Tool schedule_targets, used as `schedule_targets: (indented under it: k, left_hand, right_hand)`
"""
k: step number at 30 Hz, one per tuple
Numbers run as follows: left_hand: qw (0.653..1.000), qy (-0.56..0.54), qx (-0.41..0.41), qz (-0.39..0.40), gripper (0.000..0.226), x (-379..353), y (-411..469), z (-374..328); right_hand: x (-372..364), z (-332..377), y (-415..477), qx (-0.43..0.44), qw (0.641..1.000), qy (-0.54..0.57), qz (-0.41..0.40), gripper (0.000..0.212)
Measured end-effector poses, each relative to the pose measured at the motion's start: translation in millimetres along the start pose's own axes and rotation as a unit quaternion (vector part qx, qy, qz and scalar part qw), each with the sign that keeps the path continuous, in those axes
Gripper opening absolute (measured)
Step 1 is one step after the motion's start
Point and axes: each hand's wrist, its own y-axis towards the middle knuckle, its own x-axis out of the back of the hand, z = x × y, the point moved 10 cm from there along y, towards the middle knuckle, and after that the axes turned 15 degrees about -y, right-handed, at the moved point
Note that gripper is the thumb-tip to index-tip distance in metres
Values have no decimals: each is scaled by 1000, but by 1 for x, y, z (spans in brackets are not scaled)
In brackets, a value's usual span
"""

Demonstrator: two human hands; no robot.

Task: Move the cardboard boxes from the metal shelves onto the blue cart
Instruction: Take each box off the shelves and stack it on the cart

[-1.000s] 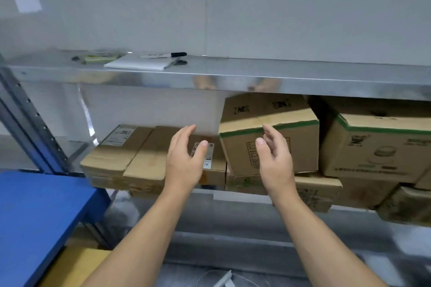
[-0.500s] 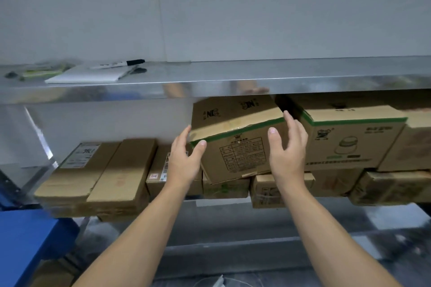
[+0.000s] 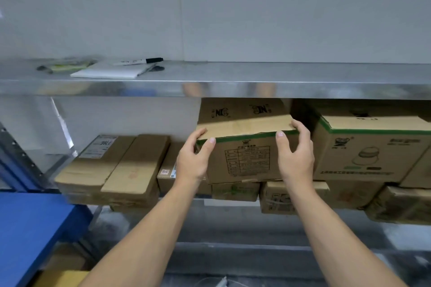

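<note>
Cardboard box [image 3: 247, 161] with green tape, under the metal shelf [image 3: 233, 88], sits in the grip of left hand [image 3: 192, 161] and right hand [image 3: 295, 158] at its top front corners.

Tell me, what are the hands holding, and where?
Both grip the middle box: the left hand at its top left corner, the right hand at its top right corner, thumbs on the front.
</note>
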Motion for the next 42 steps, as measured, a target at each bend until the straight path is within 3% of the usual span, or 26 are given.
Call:
schedule_targets:
  k: [6,19,31,42]
  left_hand:
    - [996,0,-64,-63,28,44,-23,-33]
    - [981,24,-82,-173,30,195,-106,-71]
    - [942,36,-109,-315,27,365,-228,-108]
    - [895,51,-128,-424,30,467,-311,-126]
  right_hand:
    - [-15,12,-27,2,1000,16,17,51]
    - [-86,84,-134,51,987,92,122,47]
    - [-165,174,-277,99,952,134,255,51]
    - [-222,239,-373,154,910,159,351,52]
